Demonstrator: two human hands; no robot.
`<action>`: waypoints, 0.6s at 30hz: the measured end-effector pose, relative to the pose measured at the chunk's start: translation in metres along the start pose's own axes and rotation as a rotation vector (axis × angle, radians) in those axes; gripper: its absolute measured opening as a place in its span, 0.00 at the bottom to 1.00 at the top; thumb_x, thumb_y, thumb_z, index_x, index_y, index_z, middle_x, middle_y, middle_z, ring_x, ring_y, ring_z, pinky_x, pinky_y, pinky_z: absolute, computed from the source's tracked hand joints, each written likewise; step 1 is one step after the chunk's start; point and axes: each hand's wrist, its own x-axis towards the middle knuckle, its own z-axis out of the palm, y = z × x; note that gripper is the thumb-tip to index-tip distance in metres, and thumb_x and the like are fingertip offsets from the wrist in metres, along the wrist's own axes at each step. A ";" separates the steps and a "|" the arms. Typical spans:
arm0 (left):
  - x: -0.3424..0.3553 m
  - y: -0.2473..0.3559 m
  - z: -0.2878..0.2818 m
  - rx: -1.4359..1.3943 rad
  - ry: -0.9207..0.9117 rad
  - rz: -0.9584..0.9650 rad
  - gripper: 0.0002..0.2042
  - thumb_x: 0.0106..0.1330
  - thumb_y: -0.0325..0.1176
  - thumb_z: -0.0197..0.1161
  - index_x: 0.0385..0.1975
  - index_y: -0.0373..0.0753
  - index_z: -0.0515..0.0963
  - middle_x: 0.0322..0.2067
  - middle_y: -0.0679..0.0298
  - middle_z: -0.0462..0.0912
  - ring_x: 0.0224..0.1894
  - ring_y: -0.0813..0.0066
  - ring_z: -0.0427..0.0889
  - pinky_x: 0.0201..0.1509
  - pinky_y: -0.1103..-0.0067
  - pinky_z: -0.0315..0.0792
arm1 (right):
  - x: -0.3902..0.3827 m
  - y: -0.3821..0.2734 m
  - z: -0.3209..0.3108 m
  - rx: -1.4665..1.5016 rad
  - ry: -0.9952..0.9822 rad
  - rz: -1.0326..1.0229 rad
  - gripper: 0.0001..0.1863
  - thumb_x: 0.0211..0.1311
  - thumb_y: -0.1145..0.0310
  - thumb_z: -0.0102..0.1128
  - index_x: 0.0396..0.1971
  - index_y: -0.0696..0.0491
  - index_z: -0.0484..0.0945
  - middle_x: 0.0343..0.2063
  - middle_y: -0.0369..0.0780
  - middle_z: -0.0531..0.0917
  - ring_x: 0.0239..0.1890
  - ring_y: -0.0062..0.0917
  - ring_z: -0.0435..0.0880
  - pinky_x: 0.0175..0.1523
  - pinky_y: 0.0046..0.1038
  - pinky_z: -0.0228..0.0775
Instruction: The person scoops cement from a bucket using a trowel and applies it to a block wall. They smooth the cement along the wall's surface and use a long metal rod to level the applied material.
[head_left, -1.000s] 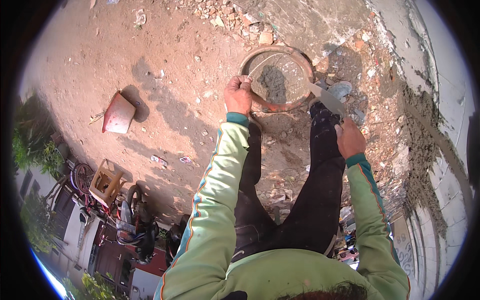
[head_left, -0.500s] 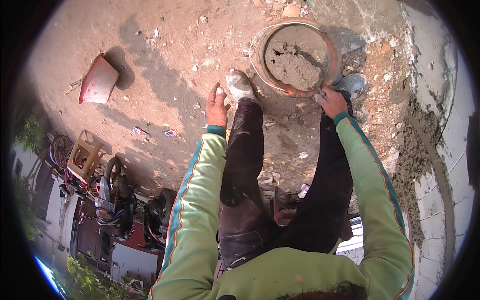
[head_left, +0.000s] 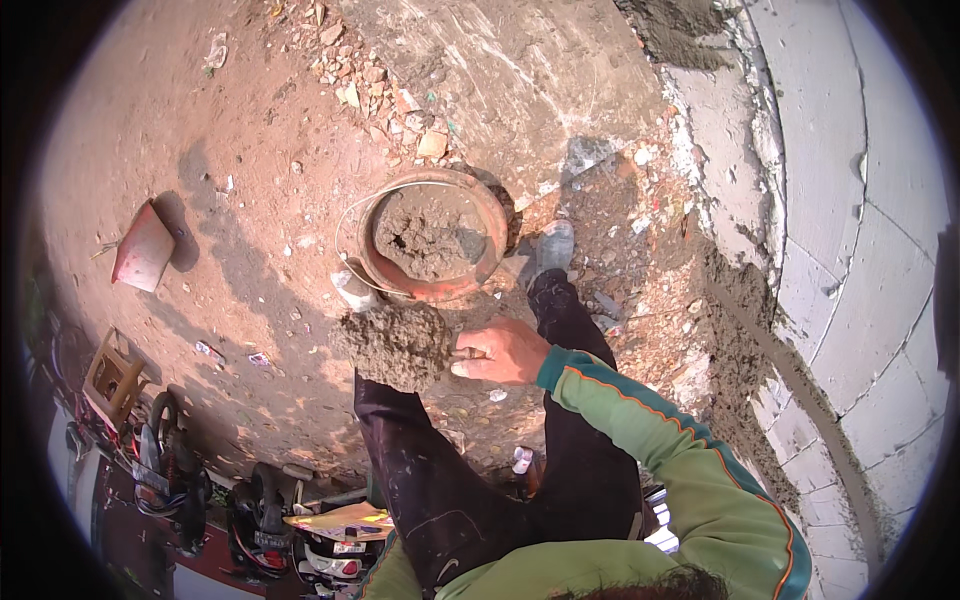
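Observation:
My right hand (head_left: 503, 350) is closed around the handle of a trowel, held between my legs below the bucket. A thick heap of wet grey mortar (head_left: 395, 345) covers the trowel, and its blade is hidden. Just beyond stands a round reddish bucket (head_left: 487, 265) with a thin wire handle lying toward its left side. Lumpy mortar (head_left: 430, 230) fills much of it. Of my left arm only a bit of green sleeve (head_left: 395, 572) shows at the lower edge; the left hand is out of sight.
A low block wall (head_left: 820, 230) runs along the right, with wet mortar (head_left: 740, 350) by its foot. Broken rubble (head_left: 400, 110) lies beyond the bucket. A pale red container (head_left: 146, 250) and tan plastic stool (head_left: 113, 378) are at left. Parked motorbikes (head_left: 255, 520) stand lower left.
My right hand has come from the bucket's near rim toward me, now with heaped mortar on the trowel. My open left hand has dropped out of view. The view has swung to the right.

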 end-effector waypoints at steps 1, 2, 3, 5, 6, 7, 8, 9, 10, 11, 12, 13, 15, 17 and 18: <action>-0.022 0.004 0.027 -0.048 0.002 -0.038 0.29 0.69 0.46 0.58 0.62 0.30 0.69 0.56 0.43 0.76 0.56 0.50 0.77 0.60 0.65 0.71 | -0.007 0.001 -0.025 0.041 -0.092 -0.016 0.23 0.61 0.48 0.62 0.39 0.55 0.81 0.27 0.46 0.83 0.31 0.41 0.83 0.38 0.40 0.72; -0.040 0.017 0.043 -0.083 0.011 -0.058 0.29 0.69 0.46 0.58 0.62 0.29 0.69 0.56 0.43 0.76 0.57 0.51 0.77 0.60 0.65 0.70 | -0.010 0.007 -0.059 0.089 -0.175 -0.025 0.22 0.62 0.48 0.63 0.39 0.55 0.81 0.26 0.45 0.83 0.29 0.38 0.83 0.37 0.38 0.73; -0.063 0.018 0.059 -0.122 0.024 -0.092 0.29 0.69 0.46 0.58 0.62 0.29 0.69 0.56 0.43 0.76 0.57 0.51 0.77 0.60 0.65 0.70 | -0.016 0.013 -0.094 0.139 -0.269 -0.039 0.22 0.62 0.49 0.63 0.39 0.55 0.81 0.24 0.44 0.83 0.28 0.35 0.83 0.36 0.36 0.73; -0.092 0.022 0.086 -0.187 0.053 -0.110 0.29 0.69 0.46 0.58 0.62 0.29 0.68 0.56 0.43 0.76 0.57 0.52 0.77 0.61 0.65 0.70 | -0.033 0.038 -0.187 0.390 -0.311 0.301 0.13 0.64 0.61 0.64 0.36 0.57 0.81 0.20 0.35 0.80 0.20 0.16 0.78 0.26 0.22 0.71; -0.102 0.022 0.087 -0.204 0.062 -0.113 0.29 0.69 0.46 0.58 0.62 0.29 0.68 0.56 0.44 0.76 0.57 0.52 0.77 0.61 0.65 0.70 | -0.049 0.066 -0.239 0.555 -0.187 0.350 0.11 0.64 0.64 0.62 0.33 0.57 0.80 0.19 0.35 0.78 0.17 0.16 0.75 0.22 0.20 0.67; -0.109 0.023 0.091 -0.214 0.070 -0.105 0.29 0.69 0.46 0.58 0.62 0.29 0.68 0.56 0.44 0.76 0.57 0.52 0.77 0.61 0.65 0.70 | -0.070 0.086 -0.305 0.471 0.037 0.387 0.11 0.67 0.63 0.61 0.32 0.55 0.79 0.16 0.33 0.75 0.15 0.15 0.73 0.22 0.18 0.67; -0.112 0.022 0.088 -0.220 0.084 -0.091 0.29 0.69 0.45 0.58 0.63 0.29 0.68 0.56 0.44 0.76 0.57 0.53 0.77 0.61 0.65 0.70 | -0.100 0.099 -0.364 0.449 0.320 0.439 0.10 0.69 0.63 0.58 0.31 0.53 0.77 0.16 0.32 0.74 0.13 0.14 0.71 0.20 0.16 0.66; -0.109 0.021 0.086 -0.217 0.094 -0.067 0.30 0.69 0.45 0.58 0.63 0.29 0.67 0.56 0.44 0.76 0.57 0.53 0.77 0.61 0.65 0.70 | -0.144 0.124 -0.416 0.257 0.561 0.391 0.11 0.72 0.61 0.55 0.29 0.51 0.75 0.14 0.30 0.72 0.12 0.12 0.68 0.20 0.16 0.64; -0.113 0.017 0.094 -0.237 0.114 -0.063 0.30 0.68 0.45 0.58 0.63 0.29 0.67 0.56 0.44 0.76 0.57 0.53 0.77 0.61 0.65 0.69 | -0.176 0.098 -0.434 0.155 0.774 0.391 0.12 0.73 0.59 0.53 0.29 0.49 0.73 0.15 0.28 0.71 0.12 0.11 0.66 0.20 0.15 0.62; -0.110 0.015 0.099 -0.254 0.131 -0.057 0.30 0.68 0.45 0.58 0.63 0.29 0.67 0.56 0.45 0.76 0.57 0.54 0.77 0.61 0.66 0.69 | -0.226 0.091 -0.453 0.171 0.848 0.263 0.13 0.74 0.58 0.52 0.30 0.48 0.72 0.17 0.28 0.71 0.13 0.11 0.66 0.20 0.14 0.61; -0.108 0.011 0.107 -0.263 0.144 -0.047 0.30 0.68 0.45 0.58 0.63 0.29 0.67 0.56 0.45 0.76 0.57 0.54 0.77 0.61 0.66 0.69 | -0.258 0.061 -0.452 0.064 0.836 0.257 0.13 0.75 0.57 0.51 0.31 0.49 0.71 0.18 0.29 0.70 0.14 0.10 0.65 0.20 0.14 0.60; -0.100 0.007 0.113 -0.285 0.182 -0.033 0.30 0.68 0.45 0.58 0.63 0.29 0.67 0.56 0.45 0.76 0.57 0.54 0.77 0.61 0.66 0.69 | -0.272 0.042 -0.439 0.028 0.853 0.276 0.13 0.75 0.57 0.51 0.32 0.48 0.72 0.19 0.28 0.69 0.16 0.10 0.64 0.22 0.14 0.60; -0.057 0.009 0.108 -0.319 0.307 0.051 0.30 0.68 0.45 0.58 0.63 0.28 0.66 0.56 0.45 0.76 0.57 0.55 0.77 0.62 0.66 0.69 | -0.289 0.018 -0.394 -0.063 0.789 0.387 0.14 0.74 0.55 0.53 0.31 0.48 0.71 0.20 0.28 0.69 0.18 0.10 0.64 0.23 0.16 0.60; 0.000 0.024 0.091 -0.258 0.501 0.108 0.29 0.69 0.45 0.58 0.64 0.32 0.66 0.56 0.46 0.76 0.58 0.56 0.76 0.60 0.68 0.70 | -0.275 0.005 -0.329 -0.054 0.695 0.501 0.17 0.71 0.52 0.56 0.34 0.52 0.74 0.19 0.28 0.68 0.22 0.10 0.66 0.27 0.19 0.61; 0.019 0.052 0.082 -0.517 0.405 0.080 0.29 0.69 0.45 0.58 0.65 0.34 0.65 0.57 0.47 0.74 0.58 0.57 0.75 0.58 0.68 0.71 | -0.261 0.010 -0.300 -0.251 0.569 0.557 0.18 0.71 0.52 0.54 0.37 0.55 0.75 0.19 0.35 0.72 0.22 0.21 0.72 0.31 0.29 0.66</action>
